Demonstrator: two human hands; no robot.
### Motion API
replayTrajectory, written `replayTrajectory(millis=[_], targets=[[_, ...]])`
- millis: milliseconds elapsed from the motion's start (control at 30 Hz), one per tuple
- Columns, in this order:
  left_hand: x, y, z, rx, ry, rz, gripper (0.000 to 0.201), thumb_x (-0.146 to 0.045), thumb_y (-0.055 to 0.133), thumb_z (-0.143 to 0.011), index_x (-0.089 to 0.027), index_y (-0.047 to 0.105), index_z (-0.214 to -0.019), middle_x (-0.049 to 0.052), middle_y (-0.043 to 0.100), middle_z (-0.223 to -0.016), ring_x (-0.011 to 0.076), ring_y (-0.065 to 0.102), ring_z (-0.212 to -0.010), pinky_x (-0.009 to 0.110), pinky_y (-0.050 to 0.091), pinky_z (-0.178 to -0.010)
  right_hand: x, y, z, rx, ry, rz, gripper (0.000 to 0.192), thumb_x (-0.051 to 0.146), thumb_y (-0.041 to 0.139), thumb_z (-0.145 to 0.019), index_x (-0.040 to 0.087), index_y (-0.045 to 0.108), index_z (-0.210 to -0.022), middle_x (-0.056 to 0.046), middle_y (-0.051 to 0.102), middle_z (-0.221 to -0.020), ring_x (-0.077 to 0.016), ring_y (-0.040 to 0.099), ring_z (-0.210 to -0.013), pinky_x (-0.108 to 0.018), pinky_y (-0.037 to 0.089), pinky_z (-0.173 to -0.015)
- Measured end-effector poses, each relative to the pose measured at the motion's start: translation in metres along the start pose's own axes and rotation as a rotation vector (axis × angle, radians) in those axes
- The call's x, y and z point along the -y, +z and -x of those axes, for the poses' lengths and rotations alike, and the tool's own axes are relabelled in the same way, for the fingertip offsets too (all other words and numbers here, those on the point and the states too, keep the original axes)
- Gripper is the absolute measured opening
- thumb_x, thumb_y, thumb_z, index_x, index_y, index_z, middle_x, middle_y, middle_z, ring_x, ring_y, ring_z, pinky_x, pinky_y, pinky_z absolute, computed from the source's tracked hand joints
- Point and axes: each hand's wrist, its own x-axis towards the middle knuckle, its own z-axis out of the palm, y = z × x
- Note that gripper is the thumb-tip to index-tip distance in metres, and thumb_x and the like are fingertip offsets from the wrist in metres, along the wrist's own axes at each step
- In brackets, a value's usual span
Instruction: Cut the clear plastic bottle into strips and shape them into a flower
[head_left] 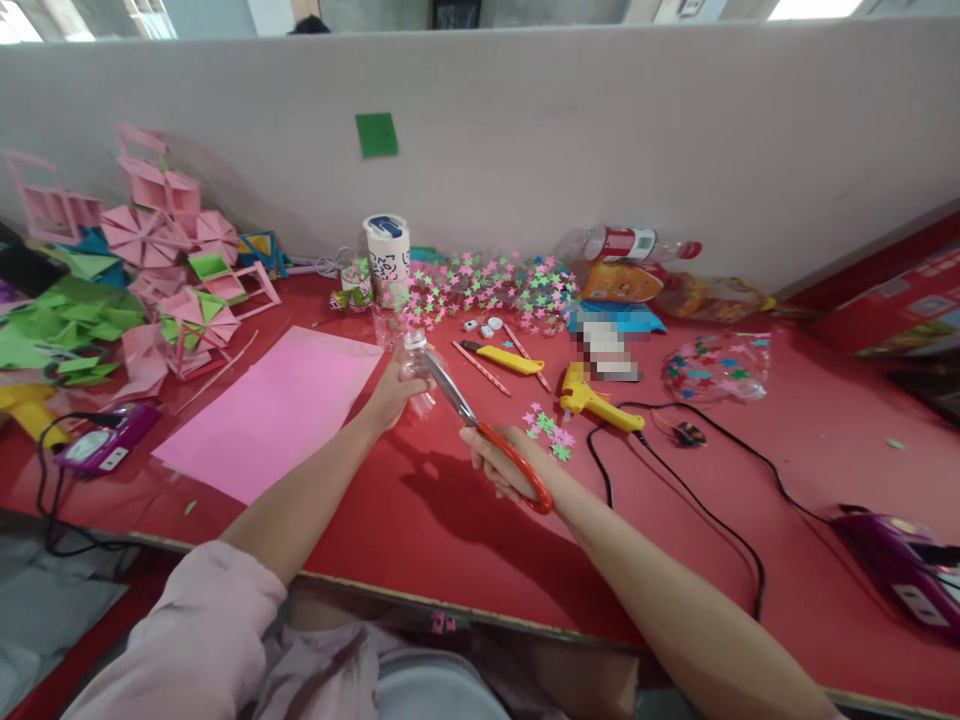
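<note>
My left hand [400, 387] is closed around a clear plastic bottle piece [417, 352], its neck pointing up and away from me. In my right hand [496, 462] is a pair of scissors [516, 464] with orange-red handles. The metal blades point up and to the left and reach the bottle piece at its shoulder. Whether the blades touch or cut the plastic cannot be made out. Pink paper sheets [274, 415] lie left of my left hand. A yellow box cutter [510, 360] and striped straws [484, 368] lie just beyond the scissors.
A yellow glue gun [600, 400] with a black cord lies on the right. Paper stars [551, 430] are scattered near my right hand. A white tumbler [388, 260] stands at the back. Pink folded paper models [161, 215] pile up at left. Purple power strips [109, 437] sit at both sides.
</note>
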Motion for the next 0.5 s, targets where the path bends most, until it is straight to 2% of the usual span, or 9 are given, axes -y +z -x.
replayTrajectory(millis=[267,500], targets=[[-0.0007,-0.0001,0.0006,-0.005,0.002,-0.017,0.054,-0.013,0.075,-0.051,-0.025,0.061,-0.102,-0.003,0.064,-0.089,0.0134,0.059,-0.083,0.028,0.043,-0.078,0.0084,-0.0015,0.0006,-0.025,0.100,0.087,0.054,0.068,0.057,-0.081,0.021,0.044,-0.058,0.009,0.036,-0.030,-0.0074,0.037,-0.024,-0.020,0.032,-0.031],[-0.0028,0.0015,0.0001,0.023,0.031,-0.011,0.054,-0.013,0.078,-0.049,-0.024,0.060,-0.099,-0.002,0.063,-0.091,0.0120,0.058,-0.079,0.026,0.044,-0.076,0.0075,-0.0023,0.0005,-0.043,0.086,0.101,0.055,0.069,0.058,-0.079,0.022,0.044,-0.056,0.008,0.036,-0.029,-0.0075,0.038,-0.024,-0.019,0.030,-0.030]])
